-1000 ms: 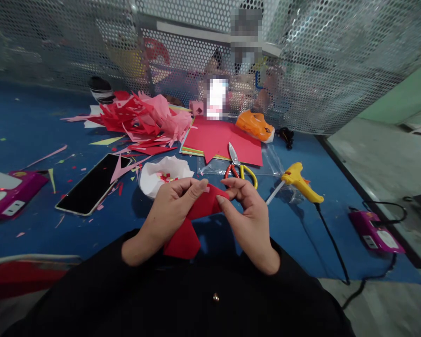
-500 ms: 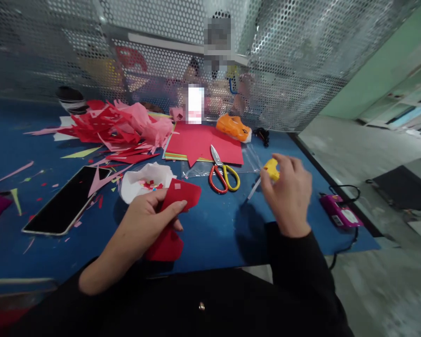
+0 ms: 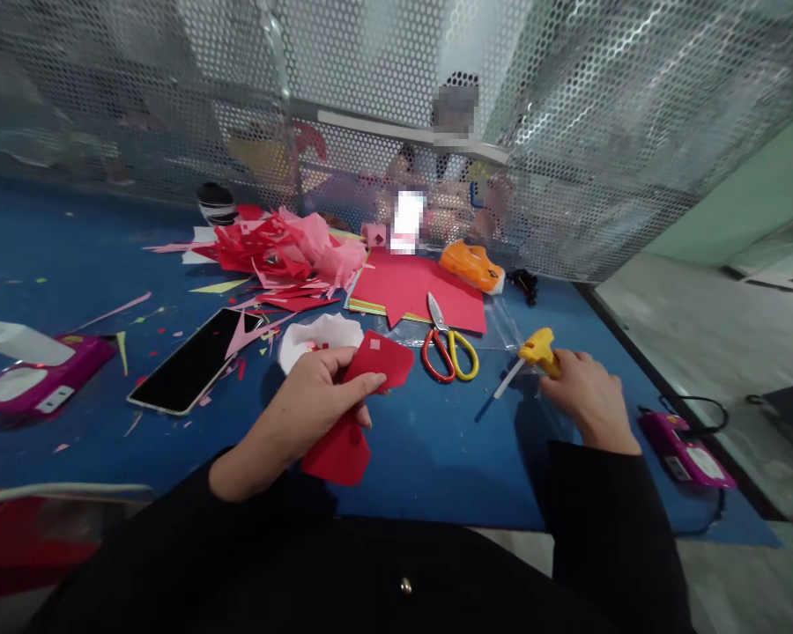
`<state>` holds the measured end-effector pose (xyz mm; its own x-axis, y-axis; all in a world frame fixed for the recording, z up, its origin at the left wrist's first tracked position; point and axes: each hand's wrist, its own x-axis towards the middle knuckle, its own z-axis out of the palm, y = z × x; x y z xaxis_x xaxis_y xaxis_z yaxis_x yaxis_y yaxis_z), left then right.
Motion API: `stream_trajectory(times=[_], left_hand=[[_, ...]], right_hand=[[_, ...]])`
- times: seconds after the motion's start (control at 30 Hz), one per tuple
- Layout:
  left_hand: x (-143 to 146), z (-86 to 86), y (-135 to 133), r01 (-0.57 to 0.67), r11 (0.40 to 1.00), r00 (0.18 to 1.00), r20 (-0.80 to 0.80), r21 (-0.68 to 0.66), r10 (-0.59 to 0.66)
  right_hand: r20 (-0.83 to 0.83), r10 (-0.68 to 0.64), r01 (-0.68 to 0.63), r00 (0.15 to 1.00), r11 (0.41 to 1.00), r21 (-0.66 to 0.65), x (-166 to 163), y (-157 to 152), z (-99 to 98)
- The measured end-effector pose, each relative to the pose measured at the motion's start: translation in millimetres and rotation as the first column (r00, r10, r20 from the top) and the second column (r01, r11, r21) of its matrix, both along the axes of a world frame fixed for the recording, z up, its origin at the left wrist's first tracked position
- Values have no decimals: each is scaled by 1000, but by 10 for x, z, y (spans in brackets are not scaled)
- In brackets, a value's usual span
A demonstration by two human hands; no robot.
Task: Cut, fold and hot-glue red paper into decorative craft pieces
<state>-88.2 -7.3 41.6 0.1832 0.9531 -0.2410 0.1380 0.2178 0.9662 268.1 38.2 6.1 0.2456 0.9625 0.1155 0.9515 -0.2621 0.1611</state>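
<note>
Our left hand alone pinches the folded red paper, freeing our right hand to clasp the yellow plastic glue gun.

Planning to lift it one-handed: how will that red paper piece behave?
Probably floppy: the red paper piece bends where the left hand pinches it, its lower part hanging. Likely very light, being a thin sheet. It may crease easily.

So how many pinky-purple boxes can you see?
2: one box at the far left, past the phone; another at the right edge, beside the right hand. More may be hidden.
</note>
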Motion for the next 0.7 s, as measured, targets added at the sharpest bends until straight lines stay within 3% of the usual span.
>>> stream_trajectory(times=[0.17,0.27,0.37,0.43,0.47,0.57,0.63,0.7], left_hand=[[-23,11,12,12,1000,999,-30,29,-11],[-23,23,11,-20,999,999,-46,44,22],[-20,10,19,-44,998,998,-46,33,45],[-22,-16,32,-40,999,998,-37,29,41],[-25,-32,39,-38,999,999,-31,25,39],[-34,-70,47,-25,1000,1000,0,9,25],[-34,-72,40,-26,999,999,27,35,25],[-27,-55,32,-52,995,997,54,86,47]], right_hand=[[31,2,-4,1000,998,66,-13,2,-43],[6,18,-19,1000,977,213,-29,-33,-4],[-137,83,-9,987,881,472,-128,-99,85],[-303,194,21,933,811,585,-296,-180,143],[-396,270,33,878,791,611,-415,-238,163],[-666,529,-86,526,812,577,-866,-463,177],[-710,623,-227,328,782,581,-1167,-618,165],[-709,673,-343,210,730,591,-1396,-732,155]])
